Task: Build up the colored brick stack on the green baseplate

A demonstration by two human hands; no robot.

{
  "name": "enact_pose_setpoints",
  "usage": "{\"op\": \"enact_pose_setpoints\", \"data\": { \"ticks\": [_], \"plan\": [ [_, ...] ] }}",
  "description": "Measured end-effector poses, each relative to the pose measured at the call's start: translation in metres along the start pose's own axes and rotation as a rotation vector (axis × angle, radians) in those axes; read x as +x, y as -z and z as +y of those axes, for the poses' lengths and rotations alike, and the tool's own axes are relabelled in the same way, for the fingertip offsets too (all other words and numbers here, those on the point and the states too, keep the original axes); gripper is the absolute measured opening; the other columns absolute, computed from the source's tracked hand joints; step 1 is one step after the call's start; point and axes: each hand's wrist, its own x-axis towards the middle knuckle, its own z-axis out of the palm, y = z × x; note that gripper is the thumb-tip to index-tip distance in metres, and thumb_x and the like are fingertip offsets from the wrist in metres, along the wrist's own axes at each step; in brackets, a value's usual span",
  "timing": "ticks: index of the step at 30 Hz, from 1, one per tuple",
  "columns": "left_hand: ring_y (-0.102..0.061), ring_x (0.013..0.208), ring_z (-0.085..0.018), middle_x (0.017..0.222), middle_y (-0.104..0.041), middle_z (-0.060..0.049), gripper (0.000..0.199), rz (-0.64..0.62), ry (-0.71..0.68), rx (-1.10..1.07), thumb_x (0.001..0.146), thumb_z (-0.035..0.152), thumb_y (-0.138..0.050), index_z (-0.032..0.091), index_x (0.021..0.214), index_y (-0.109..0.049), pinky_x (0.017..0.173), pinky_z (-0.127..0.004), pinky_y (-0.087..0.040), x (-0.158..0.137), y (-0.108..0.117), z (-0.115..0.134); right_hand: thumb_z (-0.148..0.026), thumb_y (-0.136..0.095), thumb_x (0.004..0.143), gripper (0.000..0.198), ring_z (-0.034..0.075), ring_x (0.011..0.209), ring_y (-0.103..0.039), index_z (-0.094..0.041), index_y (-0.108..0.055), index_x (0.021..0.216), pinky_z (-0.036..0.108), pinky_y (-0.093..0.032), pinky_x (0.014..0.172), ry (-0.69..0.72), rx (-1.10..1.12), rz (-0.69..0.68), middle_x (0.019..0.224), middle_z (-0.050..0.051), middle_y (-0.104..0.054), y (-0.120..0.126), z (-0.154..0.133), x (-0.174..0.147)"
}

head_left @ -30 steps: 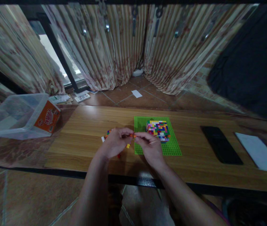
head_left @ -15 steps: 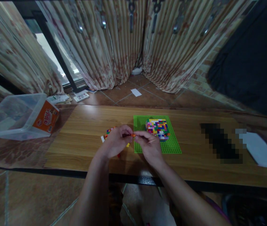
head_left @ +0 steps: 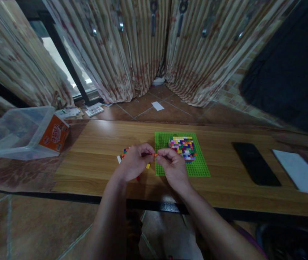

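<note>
My left hand [head_left: 137, 161] and my right hand [head_left: 173, 167] meet fingertip to fingertip over the left edge of a green baseplate [head_left: 197, 171]. Both are closed in a pinch on a small orange toy brick [head_left: 155, 155], mostly covered by the fingers. On the baseplate stands a block built of many coloured bricks [head_left: 184, 147], just beyond my right hand. Loose bricks [head_left: 126, 150] lie on the table behind my left hand, which partly hides them. A yellow brick [head_left: 148, 166] and a red brick [head_left: 138, 178] rest near that hand.
On the wooden table [head_left: 89, 159], a black phone-like slab [head_left: 255, 164] and a white sheet [head_left: 302, 171] lie to the right. A clear plastic bin [head_left: 21, 133] with an orange label stands at the left. Striped curtains [head_left: 132, 54] hang behind.
The hands keep their pinch on the orange brick, with the fingers shifted slightly. The view has moved a little. The dark slab, pixelated before, now shows plainly.
</note>
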Motion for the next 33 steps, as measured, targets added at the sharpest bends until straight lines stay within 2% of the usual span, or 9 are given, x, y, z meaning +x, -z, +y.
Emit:
{"op": "enact_pose_setpoints", "data": {
  "ticks": [6, 14, 21, 33],
  "plan": [
    [-0.055, 0.061, -0.010, 0.066, -0.062, 0.002, 0.005, 0.008, -0.006, 0.008, 0.074, 0.012, -0.061, 0.016, 0.076, -0.059, 0.057, -0.021, -0.040, 0.0005, -0.0003, -0.0018, -0.028, -0.068, 0.075, 0.010, 0.016, 0.074, -0.066, -0.021, -0.069, 0.082, 0.031, -0.053, 0.073, -0.013, -0.016, -0.017, 0.078, 0.000, -0.071, 0.0014, -0.0014, -0.0008],
    [-0.055, 0.063, -0.008, 0.068, -0.064, 0.002, 0.007, 0.009, 0.008, 0.013, 0.076, 0.010, -0.060, 0.014, 0.076, -0.066, 0.060, -0.021, -0.041, -0.0025, 0.0006, 0.0055, -0.029, -0.067, 0.077, 0.012, 0.016, 0.071, -0.067, -0.022, -0.072, 0.085, 0.031, -0.054, 0.070, -0.014, -0.051, -0.014, 0.078, 0.000, -0.073, 0.0020, -0.0019, -0.0012],
    [-0.059, 0.065, -0.010, 0.069, -0.066, 0.001, 0.007, 0.000, 0.018, -0.032, 0.073, 0.010, -0.063, 0.015, 0.077, -0.061, 0.061, -0.022, -0.043, -0.0016, 0.0006, 0.0004, -0.029, -0.067, 0.076, 0.012, 0.017, 0.072, -0.068, -0.023, -0.074, 0.084, 0.032, -0.055, 0.070, -0.016, -0.064, 0.005, 0.078, 0.001, -0.075, 0.0018, -0.0016, -0.0014],
    [-0.064, 0.063, -0.015, 0.067, -0.068, 0.000, 0.016, 0.092, -0.014, 0.148, 0.069, 0.007, -0.059, 0.018, 0.080, -0.055, 0.057, -0.024, -0.043, -0.0055, -0.0034, 0.0022, -0.024, -0.065, 0.077, 0.012, 0.018, 0.074, -0.071, -0.023, -0.076, 0.083, 0.031, -0.056, 0.070, 0.062, -0.160, -0.006, 0.081, 0.002, -0.078, 0.0026, -0.0053, -0.0045]
  ]
}}
